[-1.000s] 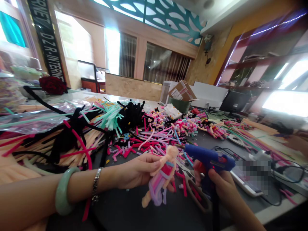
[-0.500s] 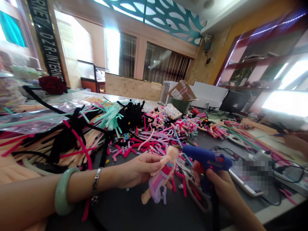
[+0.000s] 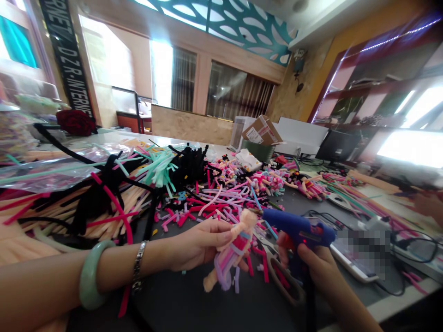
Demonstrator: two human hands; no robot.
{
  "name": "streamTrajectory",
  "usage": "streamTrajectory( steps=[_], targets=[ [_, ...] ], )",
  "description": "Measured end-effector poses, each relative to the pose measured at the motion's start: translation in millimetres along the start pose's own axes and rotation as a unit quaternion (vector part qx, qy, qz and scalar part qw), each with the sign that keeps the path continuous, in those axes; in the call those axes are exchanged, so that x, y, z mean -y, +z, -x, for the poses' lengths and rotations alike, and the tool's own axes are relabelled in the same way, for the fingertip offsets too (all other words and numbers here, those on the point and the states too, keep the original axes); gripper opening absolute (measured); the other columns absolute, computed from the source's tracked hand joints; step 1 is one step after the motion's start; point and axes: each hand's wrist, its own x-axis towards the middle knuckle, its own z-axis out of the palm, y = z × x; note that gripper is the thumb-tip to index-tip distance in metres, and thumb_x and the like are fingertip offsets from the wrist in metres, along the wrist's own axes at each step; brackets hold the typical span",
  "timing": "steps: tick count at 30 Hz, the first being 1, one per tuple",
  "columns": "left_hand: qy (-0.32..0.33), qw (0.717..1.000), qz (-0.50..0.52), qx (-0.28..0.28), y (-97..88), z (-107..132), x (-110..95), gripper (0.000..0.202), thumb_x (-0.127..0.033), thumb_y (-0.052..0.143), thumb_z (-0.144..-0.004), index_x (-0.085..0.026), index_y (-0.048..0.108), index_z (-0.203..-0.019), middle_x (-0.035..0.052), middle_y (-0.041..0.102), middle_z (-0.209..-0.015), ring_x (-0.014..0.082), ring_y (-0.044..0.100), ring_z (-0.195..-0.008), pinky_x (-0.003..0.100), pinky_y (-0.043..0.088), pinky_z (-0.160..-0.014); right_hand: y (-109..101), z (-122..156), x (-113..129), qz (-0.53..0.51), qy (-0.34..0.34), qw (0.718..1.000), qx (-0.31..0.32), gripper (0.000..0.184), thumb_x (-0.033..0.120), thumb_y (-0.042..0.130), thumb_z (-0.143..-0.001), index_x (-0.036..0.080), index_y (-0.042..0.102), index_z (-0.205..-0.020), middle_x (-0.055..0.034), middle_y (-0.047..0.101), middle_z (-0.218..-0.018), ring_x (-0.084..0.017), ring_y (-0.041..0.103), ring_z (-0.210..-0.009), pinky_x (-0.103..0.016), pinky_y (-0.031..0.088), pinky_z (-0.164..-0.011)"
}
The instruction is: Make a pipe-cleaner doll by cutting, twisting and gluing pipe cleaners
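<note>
My left hand (image 3: 199, 245) is shut around a small pipe-cleaner doll (image 3: 233, 249), which has a peach body and a pink and lilac dress. A pale green bangle (image 3: 90, 275) and a metal bracelet (image 3: 139, 263) sit on my left wrist. My right hand (image 3: 308, 260) grips a blue hot glue gun (image 3: 297, 228) by its handle. The gun's thin nozzle points left and ends right beside the doll's head. Below the gun lie scissors (image 3: 280, 279), partly hidden by my right hand.
Heaps of pink, black, peach, lilac and teal pipe cleaners (image 3: 194, 193) cover the dark table (image 3: 166, 304). Finished dolls (image 3: 266, 182) lie beyond them. To the right are a tablet (image 3: 349, 260) and black cables (image 3: 415, 244). A co-worker's hand (image 3: 427, 207) is at the far right edge.
The glue gun has shifted slightly left, toward the doll's head. The doll and my left hand have barely moved.
</note>
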Motion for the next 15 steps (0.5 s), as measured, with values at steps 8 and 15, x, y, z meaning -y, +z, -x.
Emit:
streamTrajectory(
  steps=[8,15],
  targets=[
    [0.002,1.000,0.000,-0.002,1.0,-1.2,-1.1,0.034,-0.034,0.064,-0.079,-0.005,0.063,-0.098,0.0145,0.062,-0.092,0.0285,0.067,-0.087,0.031,0.052,-0.073,0.3,-0.3,-1.1,-0.016,0.004,1.000,0.004,0.039,0.052,0.063,-0.076,0.016,0.065,-0.091,-0.0027,0.062,-0.062,-0.016,0.058,-0.056,-0.025,0.046,-0.054],
    [0.004,1.000,0.007,0.012,0.6,-0.9,-0.8,0.033,-0.034,0.062,-0.081,-0.005,0.064,-0.097,0.0143,0.064,-0.091,0.0280,0.068,-0.087,0.026,0.053,-0.069,-1.3,-0.4,-2.7,-0.001,0.000,1.000,0.006,0.041,0.053,0.062,-0.076,0.015,0.065,-0.092,-0.0033,0.061,-0.061,-0.017,0.058,-0.055,-0.027,0.048,-0.054]
  ],
)
